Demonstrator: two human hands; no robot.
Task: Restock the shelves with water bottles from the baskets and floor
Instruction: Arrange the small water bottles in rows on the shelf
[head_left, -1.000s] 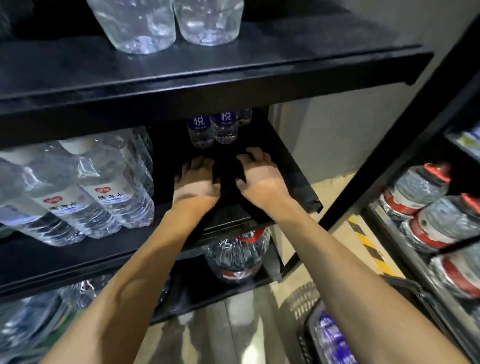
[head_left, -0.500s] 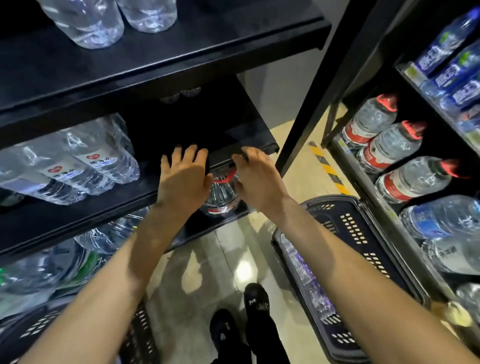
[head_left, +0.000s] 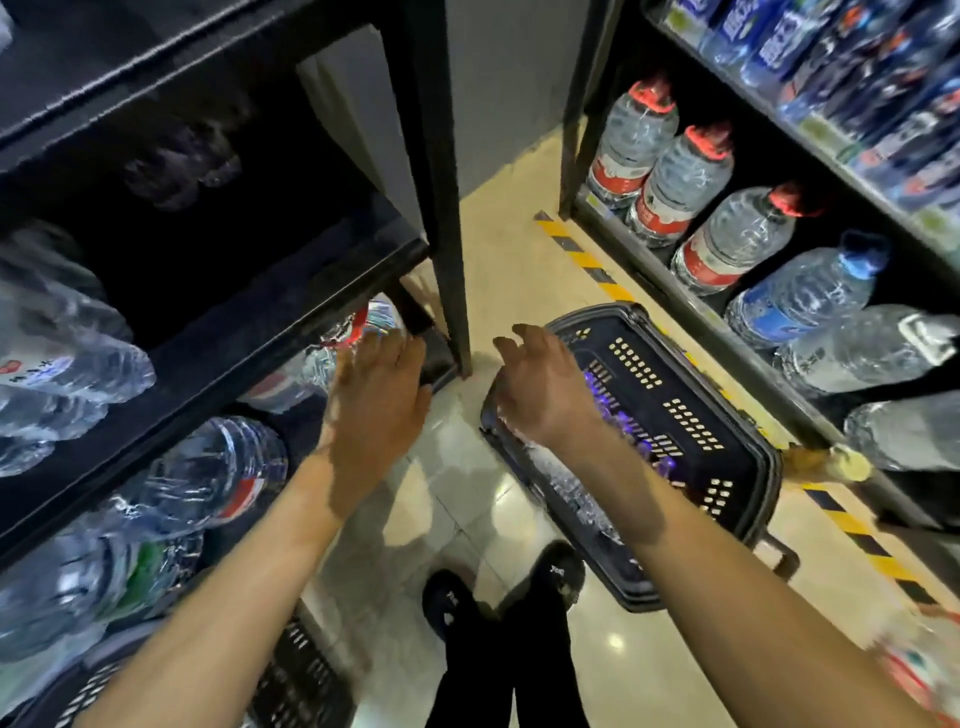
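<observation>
Water bottles lie packed in the black basket on the floor, at four o'clock from the right hand. Both hands are empty. The right hand's fingers are apart and loosely curled over the basket's near rim. The left hand, at its nine o'clock, has its fingers roughly straight before the lower shelf.

The bottles look slick and crowded, so a hasty grab may slip. A lifted bottle could strike the shelf edge at eleven o'clock. A dropped one could roll under the shoes at six o'clock.
</observation>
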